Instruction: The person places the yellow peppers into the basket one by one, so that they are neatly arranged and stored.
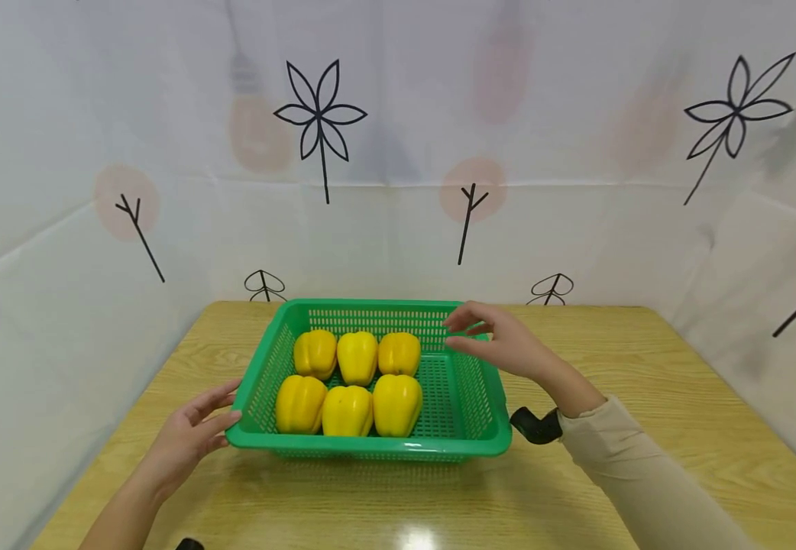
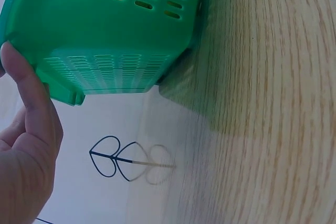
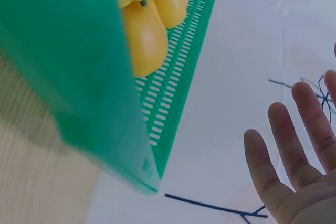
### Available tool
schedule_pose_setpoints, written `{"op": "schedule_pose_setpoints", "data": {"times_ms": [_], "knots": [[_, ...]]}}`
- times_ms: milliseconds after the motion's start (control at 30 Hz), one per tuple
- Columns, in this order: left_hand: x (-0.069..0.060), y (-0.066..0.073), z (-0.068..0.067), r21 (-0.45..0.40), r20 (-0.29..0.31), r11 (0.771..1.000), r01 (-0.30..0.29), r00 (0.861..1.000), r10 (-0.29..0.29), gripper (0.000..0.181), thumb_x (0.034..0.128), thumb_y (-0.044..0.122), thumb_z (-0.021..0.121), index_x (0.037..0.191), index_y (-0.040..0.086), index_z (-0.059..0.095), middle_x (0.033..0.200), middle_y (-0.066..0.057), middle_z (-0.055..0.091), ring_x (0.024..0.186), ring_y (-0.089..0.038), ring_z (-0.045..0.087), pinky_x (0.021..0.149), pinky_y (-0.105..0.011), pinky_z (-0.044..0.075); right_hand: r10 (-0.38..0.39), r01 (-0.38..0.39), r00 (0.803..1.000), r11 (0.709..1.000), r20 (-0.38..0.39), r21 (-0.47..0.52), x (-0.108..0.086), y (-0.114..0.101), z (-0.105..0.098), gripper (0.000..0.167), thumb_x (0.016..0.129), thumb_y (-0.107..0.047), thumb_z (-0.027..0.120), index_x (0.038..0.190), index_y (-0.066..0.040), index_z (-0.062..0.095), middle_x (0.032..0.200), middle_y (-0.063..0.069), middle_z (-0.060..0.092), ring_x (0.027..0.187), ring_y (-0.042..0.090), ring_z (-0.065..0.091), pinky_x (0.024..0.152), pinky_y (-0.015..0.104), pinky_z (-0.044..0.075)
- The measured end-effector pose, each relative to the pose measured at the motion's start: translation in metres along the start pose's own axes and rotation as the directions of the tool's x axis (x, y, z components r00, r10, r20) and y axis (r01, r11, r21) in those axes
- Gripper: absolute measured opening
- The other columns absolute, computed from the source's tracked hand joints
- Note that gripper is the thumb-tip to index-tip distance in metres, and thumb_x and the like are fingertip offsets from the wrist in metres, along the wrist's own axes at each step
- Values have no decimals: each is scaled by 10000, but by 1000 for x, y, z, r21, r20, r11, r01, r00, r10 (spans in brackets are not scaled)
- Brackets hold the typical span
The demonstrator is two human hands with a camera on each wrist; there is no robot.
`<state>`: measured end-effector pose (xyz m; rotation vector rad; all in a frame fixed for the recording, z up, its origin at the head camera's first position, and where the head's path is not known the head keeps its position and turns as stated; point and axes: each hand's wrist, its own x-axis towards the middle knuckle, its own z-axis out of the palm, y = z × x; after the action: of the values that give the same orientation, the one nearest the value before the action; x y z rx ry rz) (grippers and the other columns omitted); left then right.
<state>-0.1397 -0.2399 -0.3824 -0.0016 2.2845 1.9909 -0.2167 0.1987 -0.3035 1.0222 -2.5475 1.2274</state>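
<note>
A green plastic basket (image 1: 370, 444) stands on the wooden table with several yellow bell peppers (image 1: 347, 411) inside, in two rows. The peppers fill its left and middle part; the bare basket floor shows on the right. My left hand (image 1: 195, 428) touches the outside of the basket's left rim near the front corner, fingers loosely extended. The left wrist view shows a fingertip against that rim. Over the basket's back right corner is my right hand (image 1: 490, 336), its fingers loosely bent and apart with nothing between them. The right wrist view shows its spread fingers (image 3: 307, 140).
The wooden table (image 1: 611, 367) extends to both sides of the basket. Behind and beside it hangs a white cloth (image 1: 398, 137) printed with black plant outlines and pale pink patches. A black wrist mount (image 1: 537, 425) sticks out from the right wrist near the basket's right side.
</note>
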Motion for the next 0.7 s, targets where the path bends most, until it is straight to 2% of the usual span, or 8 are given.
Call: {"op": "schedule_pose_setpoints", "data": {"times_ms": [267,467,567,633,700], "knots": [[-1,0,-2,-2,-2,1000,-1,1000,1,568,937,200,580,1438,67,347,1321,-118,345,853,-103,569,733,-262,500,62,-55,991,997,-122,55,-21,8,-3,183,905,-134,625,1067,-50,611,1049,49,606,986,200,555,873,411,450],[-2,-3,-2,-21,1,1000,-11,1000,11,506,965,261,529,1414,77,387,1156,24,533,872,-117,578,726,-285,512,83,-77,975,996,-205,37,-36,15,-5,185,903,-115,624,1054,-9,607,1034,94,603,968,147,545,882,443,441],[-2,-3,-3,-21,-31,1000,1,1000,-1,489,968,310,515,1391,84,421,1084,98,587,882,-116,577,726,-287,515,95,-95,966,995,-238,14,-44,19,-6,189,907,-117,621,1066,-17,607,1034,83,598,973,174,546,876,452,444],[-2,-4,-4,-1,-57,1000,3,998,-3,507,966,339,508,1390,75,423,1070,103,587,879,-117,572,742,-291,517,113,-119,960,993,-256,-8,-51,22,-8,193,913,-132,613,1081,-37,605,1051,78,589,989,206,544,871,450,448],[-2,-4,-5,59,-84,998,-18,996,23,533,972,355,489,1394,40,408,1120,50,578,898,-116,570,774,-305,514,127,-138,954,990,-271,-25,-58,26,-10,211,917,-137,608,1102,-36,599,1074,95,579,1014,253,533,868,461,443]]}}
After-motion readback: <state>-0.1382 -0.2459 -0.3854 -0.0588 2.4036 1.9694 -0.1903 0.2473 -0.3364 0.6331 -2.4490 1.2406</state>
